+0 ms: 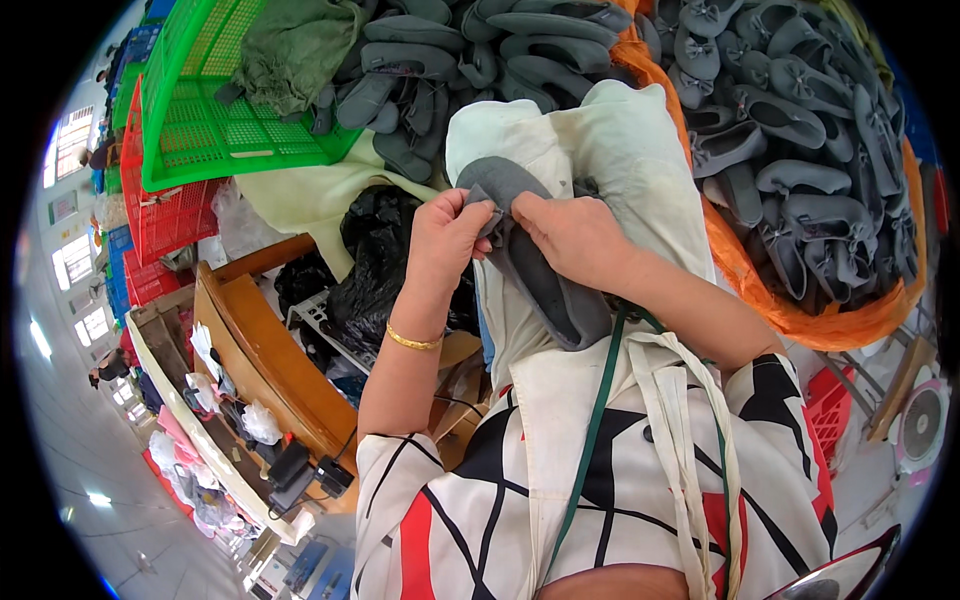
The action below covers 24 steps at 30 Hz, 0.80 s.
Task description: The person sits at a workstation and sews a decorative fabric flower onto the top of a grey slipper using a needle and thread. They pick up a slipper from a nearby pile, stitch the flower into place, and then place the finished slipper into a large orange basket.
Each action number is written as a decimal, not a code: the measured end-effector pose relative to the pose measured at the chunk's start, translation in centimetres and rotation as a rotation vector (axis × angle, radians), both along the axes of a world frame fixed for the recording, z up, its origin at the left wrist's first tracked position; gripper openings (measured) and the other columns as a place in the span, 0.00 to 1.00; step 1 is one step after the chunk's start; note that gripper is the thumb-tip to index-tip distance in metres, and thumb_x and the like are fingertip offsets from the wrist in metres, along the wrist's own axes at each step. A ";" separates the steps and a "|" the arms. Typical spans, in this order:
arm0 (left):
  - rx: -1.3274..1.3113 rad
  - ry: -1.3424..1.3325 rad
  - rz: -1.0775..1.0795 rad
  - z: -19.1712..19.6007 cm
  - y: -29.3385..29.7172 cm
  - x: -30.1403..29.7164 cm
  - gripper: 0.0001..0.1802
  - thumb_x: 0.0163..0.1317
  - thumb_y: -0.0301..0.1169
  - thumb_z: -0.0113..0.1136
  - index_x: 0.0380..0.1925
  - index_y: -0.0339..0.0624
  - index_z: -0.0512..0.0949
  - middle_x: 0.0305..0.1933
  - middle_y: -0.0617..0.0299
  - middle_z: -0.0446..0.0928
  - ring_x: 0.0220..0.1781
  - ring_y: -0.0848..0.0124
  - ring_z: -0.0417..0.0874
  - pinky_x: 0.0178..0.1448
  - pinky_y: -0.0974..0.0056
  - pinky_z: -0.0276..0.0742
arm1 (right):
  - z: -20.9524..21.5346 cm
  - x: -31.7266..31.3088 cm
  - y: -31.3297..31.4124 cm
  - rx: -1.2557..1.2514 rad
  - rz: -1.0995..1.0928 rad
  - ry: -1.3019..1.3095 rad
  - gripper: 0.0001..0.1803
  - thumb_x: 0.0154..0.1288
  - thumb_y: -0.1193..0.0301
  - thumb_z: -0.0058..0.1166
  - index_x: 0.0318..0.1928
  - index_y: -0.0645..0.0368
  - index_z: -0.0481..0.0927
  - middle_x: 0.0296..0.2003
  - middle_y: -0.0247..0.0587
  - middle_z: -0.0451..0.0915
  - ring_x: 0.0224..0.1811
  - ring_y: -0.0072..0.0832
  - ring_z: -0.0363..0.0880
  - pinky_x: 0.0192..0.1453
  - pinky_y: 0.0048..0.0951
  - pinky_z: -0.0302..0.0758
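Observation:
A grey felt shoe upper (540, 280) lies across a cream cloth (620, 170) over my lap. My left hand (447, 240) pinches its toe end from the left, with a gold bangle (412, 341) on the wrist. Next to it, my right hand (572, 236) grips the same end from the right, fingers folded over the grey material. Both hands meet at the top of the shoe upper.
A heap of grey flat shoes with bows (800, 150) fills an orange sack (760, 290) at the right. More grey shoes (460, 60) lie ahead beside a green crate (215, 110), with a red crate (165, 215) to its left. Black plastic bags (375, 260) and a wooden bench (270, 360) sit at my left.

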<state>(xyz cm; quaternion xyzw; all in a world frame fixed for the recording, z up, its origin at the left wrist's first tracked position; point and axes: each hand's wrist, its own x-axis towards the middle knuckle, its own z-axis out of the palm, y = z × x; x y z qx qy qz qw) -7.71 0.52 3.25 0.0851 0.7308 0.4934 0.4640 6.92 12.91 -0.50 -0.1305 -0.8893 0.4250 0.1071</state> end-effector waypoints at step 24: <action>0.066 -0.141 -0.056 -0.2 -0.4 -1.1 0.05 0.66 0.30 0.59 0.35 0.41 0.81 0.26 0.71 0.78 0.20 0.83 0.74 0.27 0.77 0.71 | 0.5 -0.5 0.8 -0.093 0.060 -0.090 0.05 0.69 0.71 0.50 0.44 0.55 0.74 0.30 0.51 0.81 0.33 0.52 0.82 0.36 0.47 0.76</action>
